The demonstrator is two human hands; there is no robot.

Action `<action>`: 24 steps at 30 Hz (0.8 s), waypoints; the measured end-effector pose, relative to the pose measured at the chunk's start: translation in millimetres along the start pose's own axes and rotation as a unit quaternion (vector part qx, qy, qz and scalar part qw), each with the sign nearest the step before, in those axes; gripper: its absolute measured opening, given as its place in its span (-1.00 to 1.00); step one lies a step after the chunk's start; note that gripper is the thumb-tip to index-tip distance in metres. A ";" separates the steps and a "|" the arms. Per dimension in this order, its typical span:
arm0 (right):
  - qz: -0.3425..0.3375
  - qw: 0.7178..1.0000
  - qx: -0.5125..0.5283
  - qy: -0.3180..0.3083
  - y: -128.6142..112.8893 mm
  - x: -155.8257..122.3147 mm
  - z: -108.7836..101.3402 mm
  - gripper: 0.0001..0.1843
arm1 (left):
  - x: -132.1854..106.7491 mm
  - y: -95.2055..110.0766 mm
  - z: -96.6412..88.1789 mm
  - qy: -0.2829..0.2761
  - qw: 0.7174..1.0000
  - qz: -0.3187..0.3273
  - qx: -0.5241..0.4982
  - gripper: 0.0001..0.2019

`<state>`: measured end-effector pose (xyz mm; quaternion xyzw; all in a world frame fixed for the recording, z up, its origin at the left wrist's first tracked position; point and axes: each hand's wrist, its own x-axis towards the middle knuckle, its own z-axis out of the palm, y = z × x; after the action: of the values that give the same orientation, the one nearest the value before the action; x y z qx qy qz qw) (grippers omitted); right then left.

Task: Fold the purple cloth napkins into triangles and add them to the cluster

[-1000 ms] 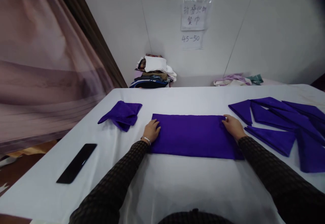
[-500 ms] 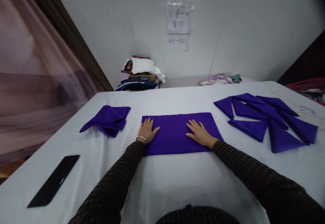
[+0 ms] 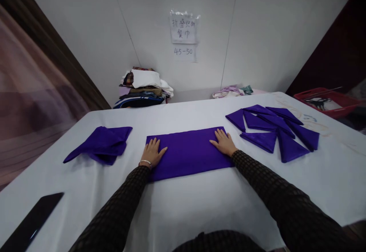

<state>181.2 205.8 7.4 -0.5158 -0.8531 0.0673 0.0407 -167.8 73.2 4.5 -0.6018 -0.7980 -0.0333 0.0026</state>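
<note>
white table | grey wall | paper notice | clothes pile

purple cloth, white table, dark checked sleeves

Both arms reach out in front, in dark checked sleeves. The left hand lies flat, palm down, fingers spread a little — a thin bracelet sits on its wrist. The right hand lies flat too — fingers together.
</note>
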 end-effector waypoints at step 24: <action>-0.198 0.974 0.106 -0.028 -117.8 -22.7 8.0 -0.14 | 0.4 3.5 -4.1 -0.002 1.000 -0.009 0.001 -0.28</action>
<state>87.6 131.1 17.9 -0.3277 -0.9270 0.1621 0.0835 -164.7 74.4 8.8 -0.5944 -0.8035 -0.0315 0.0013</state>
